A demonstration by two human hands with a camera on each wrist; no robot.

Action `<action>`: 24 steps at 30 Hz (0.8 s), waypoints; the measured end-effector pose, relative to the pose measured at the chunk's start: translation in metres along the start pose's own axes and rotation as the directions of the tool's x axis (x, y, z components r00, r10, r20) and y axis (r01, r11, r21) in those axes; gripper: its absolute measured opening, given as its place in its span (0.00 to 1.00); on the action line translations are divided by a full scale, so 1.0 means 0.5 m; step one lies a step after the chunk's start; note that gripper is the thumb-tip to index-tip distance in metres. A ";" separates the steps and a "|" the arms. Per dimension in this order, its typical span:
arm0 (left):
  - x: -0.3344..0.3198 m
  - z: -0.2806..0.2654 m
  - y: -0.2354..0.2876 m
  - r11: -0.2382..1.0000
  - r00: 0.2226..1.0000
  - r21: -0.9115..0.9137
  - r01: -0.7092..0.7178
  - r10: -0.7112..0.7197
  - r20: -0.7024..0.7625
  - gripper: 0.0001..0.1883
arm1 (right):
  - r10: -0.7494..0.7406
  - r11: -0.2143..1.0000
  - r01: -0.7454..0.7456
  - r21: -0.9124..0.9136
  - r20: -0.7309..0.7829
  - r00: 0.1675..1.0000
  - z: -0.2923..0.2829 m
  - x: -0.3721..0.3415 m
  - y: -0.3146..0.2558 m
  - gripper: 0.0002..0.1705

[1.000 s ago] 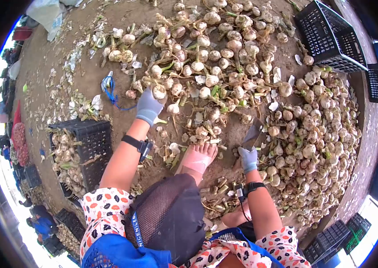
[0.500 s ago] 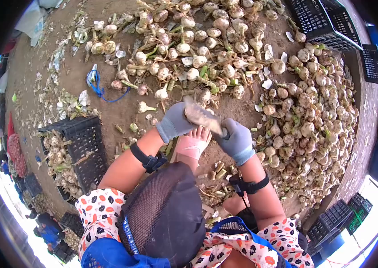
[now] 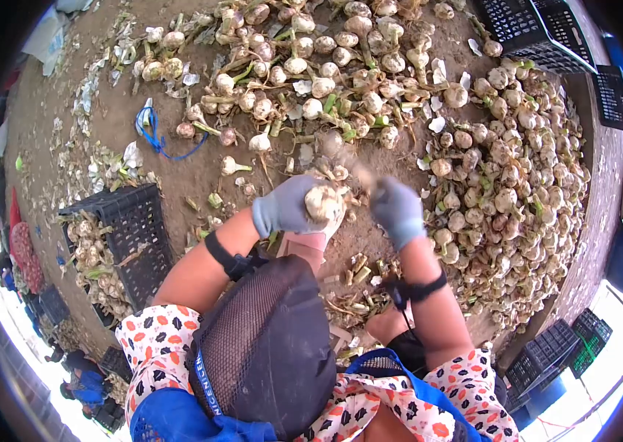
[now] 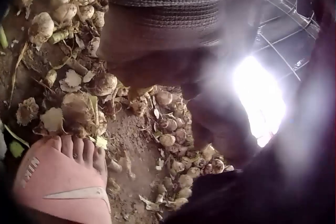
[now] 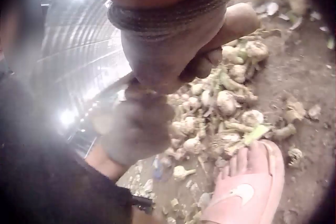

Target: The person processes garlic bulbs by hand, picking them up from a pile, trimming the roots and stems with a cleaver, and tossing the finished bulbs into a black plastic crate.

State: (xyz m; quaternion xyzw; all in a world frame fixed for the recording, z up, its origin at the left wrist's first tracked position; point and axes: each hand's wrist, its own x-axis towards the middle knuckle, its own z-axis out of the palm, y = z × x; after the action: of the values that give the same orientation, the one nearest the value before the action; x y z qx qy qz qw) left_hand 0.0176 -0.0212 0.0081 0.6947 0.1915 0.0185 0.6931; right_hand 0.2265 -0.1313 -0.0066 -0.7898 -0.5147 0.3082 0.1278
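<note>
My gloved left hand grips a whitish garlic bulb low over the sandaled foot. To its right, my gloved right hand holds a broad-bladed knife. Motion blurs the blade, which points up and left past the bulb. In the right wrist view the knife's rounded tan handle sticks out from the fist, while the left hand looks blurred below. Dark and hazy, the left wrist view shows the glove cuff but hides the bulb.
Garlic with stalks is strewn ahead on the dirt. A large heap of bulbs lies at right. One black crate of garlic stands at left, another crate at the far right. A blue cord lies on the ground.
My left hand has come back from the strewn garlic with a bulb. The right hand has lifted the knife to it, then swung the blade up and away from it.
</note>
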 end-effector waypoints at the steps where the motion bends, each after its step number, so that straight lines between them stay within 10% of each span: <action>1: -0.002 0.000 0.012 0.998 0.999 0.026 -0.052 0.053 -0.005 0.21 | 0.129 0.990 -0.129 -0.060 -0.007 0.992 0.005 0.003 0.061 0.10; 4: -0.003 0.005 -0.005 0.993 0.962 -0.051 -0.108 0.091 -0.258 0.20 | 0.130 0.989 -0.131 -0.067 -0.014 0.991 -0.014 0.026 0.080 0.12; 6: -0.005 -0.005 -0.006 0.998 0.991 0.054 0.044 -0.037 -0.132 0.18 | -0.062 0.997 0.062 0.047 -0.005 0.998 -0.016 -0.035 0.036 0.12; 8: 0.025 -0.010 -0.024 0.880 0.966 0.398 -0.258 0.247 0.079 0.18 | -0.345 0.927 0.357 0.119 -0.107 0.932 -0.034 -0.052 -0.033 0.11; 10: 0.015 0.006 -0.025 0.896 0.966 -0.401 0.191 -0.243 -0.084 0.18 | -0.439 0.884 0.442 0.154 -0.056 0.897 -0.048 -0.064 -0.078 0.11; 15: 0.005 0.003 -0.004 0.964 0.961 -0.117 0.237 -0.251 -0.117 0.14 | -0.514 0.857 0.514 -0.016 0.025 0.858 -0.047 -0.065 -0.099 0.13; 20: -0.005 0.010 -0.003 0.919 0.966 -0.301 0.254 -0.254 0.038 0.12 | -0.524 0.844 0.530 -0.080 0.081 0.848 -0.053 -0.069 -0.100 0.10; 22: -0.011 0.014 0.016 0.896 0.974 -0.394 0.204 -0.227 -0.012 0.11 | -0.523 0.843 0.532 -0.082 0.106 0.846 -0.050 -0.063 -0.092 0.09; 24: -0.018 0.022 -0.062 0.980 0.976 0.065 -0.187 0.193 -0.105 0.15 | -0.422 0.902 0.417 -0.106 -0.020 0.906 -0.027 -0.049 -0.055 0.06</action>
State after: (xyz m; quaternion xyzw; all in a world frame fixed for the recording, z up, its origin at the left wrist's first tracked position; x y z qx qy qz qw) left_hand 0.0050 -0.0354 -0.0204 0.7265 0.1626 0.1180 0.6571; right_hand 0.2078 -0.1397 0.0271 -0.6723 -0.6844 0.2304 0.1627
